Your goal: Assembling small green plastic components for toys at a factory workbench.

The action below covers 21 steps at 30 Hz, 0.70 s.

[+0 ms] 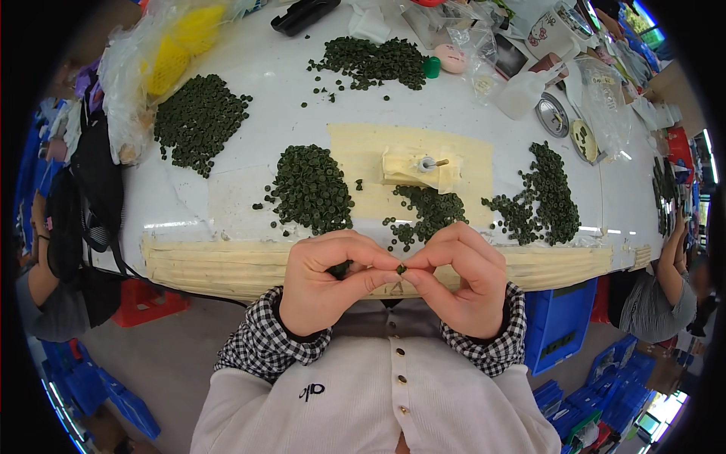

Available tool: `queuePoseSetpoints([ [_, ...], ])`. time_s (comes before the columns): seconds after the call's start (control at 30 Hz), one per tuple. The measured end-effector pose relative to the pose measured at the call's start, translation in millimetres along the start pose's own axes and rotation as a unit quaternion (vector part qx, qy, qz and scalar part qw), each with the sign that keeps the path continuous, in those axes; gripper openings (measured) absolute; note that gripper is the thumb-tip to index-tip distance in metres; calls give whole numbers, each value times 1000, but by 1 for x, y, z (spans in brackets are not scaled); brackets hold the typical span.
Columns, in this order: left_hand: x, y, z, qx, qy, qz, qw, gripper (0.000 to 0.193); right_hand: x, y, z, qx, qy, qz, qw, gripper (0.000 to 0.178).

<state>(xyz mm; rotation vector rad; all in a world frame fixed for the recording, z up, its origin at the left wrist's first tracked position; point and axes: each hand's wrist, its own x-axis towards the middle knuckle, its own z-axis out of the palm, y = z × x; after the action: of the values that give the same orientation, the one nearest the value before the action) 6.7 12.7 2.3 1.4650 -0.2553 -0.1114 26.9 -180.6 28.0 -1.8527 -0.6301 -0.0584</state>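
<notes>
Just past the table's near edge, my left hand (327, 278) and my right hand (467, 274) meet fingertip to fingertip. Between them they pinch a small dark green piece (401, 268), mostly hidden by the fingers. More dark green shows inside the curl of my left hand; whether it is held there I cannot tell. A heap of small round green ring-like parts (311, 189) lies beyond my left hand. Directly ahead, a smaller heap of such rings (431, 212) sits before a tape-wrapped block (401, 166) with a metal pin (434, 163) on it.
Other green heaps lie at right (556, 193), far left (200, 121) and far middle (378, 60). A plastic bag (125, 91), a white mug (556, 32) and a round tin (552, 115) stand farther off. Yellowish tape (212, 265) covers the near edge; a blue crate (560, 321) is below right.
</notes>
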Motion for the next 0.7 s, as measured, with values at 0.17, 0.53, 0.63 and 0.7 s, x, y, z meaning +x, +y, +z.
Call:
queuePoseSetpoints([
  [0.17, 0, 2, -1, -60, -14, -96, 993, 12, -1, 3, 3, -97, 31, -94, 990, 21],
  [0.53, 2, 5, -3, -108, -39, -144, 983, 14, 1, 8, 2, -129, 26, -165, 977, 24],
  [0.63, 2, 7, -3, -109, -47, -142, 983, 13, 1, 10, 3, -143, 26, -184, 972, 24],
  [0.7, 2, 6, -3, -129, -48, -142, 980, 12, 1, 12, 3, -152, 26, -196, 968, 25],
])
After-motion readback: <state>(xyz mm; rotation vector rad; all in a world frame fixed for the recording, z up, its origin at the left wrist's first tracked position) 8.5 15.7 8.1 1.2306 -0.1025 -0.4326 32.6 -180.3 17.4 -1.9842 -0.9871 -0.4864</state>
